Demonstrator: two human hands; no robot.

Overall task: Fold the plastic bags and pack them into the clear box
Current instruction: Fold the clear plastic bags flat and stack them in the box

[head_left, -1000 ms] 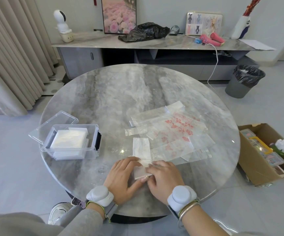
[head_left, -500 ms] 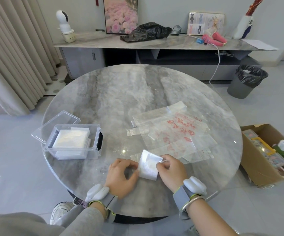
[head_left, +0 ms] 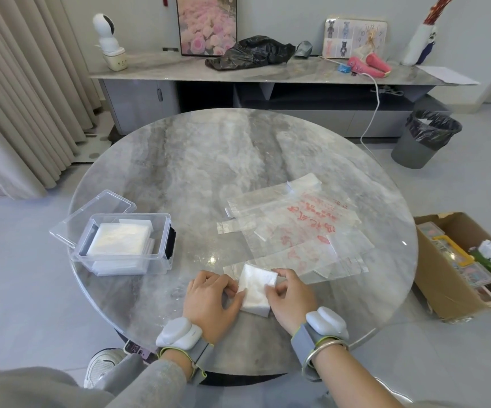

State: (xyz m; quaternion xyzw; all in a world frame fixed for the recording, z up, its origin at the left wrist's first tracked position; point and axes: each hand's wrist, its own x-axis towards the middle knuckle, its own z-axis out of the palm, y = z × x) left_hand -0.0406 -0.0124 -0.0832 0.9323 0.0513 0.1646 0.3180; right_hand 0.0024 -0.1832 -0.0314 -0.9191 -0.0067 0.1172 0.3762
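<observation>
A folded white plastic bag point(head_left: 255, 290), a small square packet, lies near the front edge of the round marble table point(head_left: 197, 160). My left hand point(head_left: 210, 301) pinches its left edge and my right hand point(head_left: 290, 298) pinches its right edge. Behind and to the right, several flat unfolded clear bags with red print point(head_left: 300, 231) are spread on the table. The clear box point(head_left: 126, 244) stands at the table's left, open, with a stack of folded white bags inside and its lid point(head_left: 97, 210) hinged back behind it.
A cardboard box point(head_left: 456, 269) of small items sits on the floor to the right of the table. A grey bin point(head_left: 426, 139) stands farther back right. A long sideboard point(head_left: 268, 75) with a black bag runs along the wall. Curtains hang at the left.
The long strip was folded over into a compact square. Both hands lifted from pressing it flat and now pinch the packet by its two sides, slightly farther from the table's edge.
</observation>
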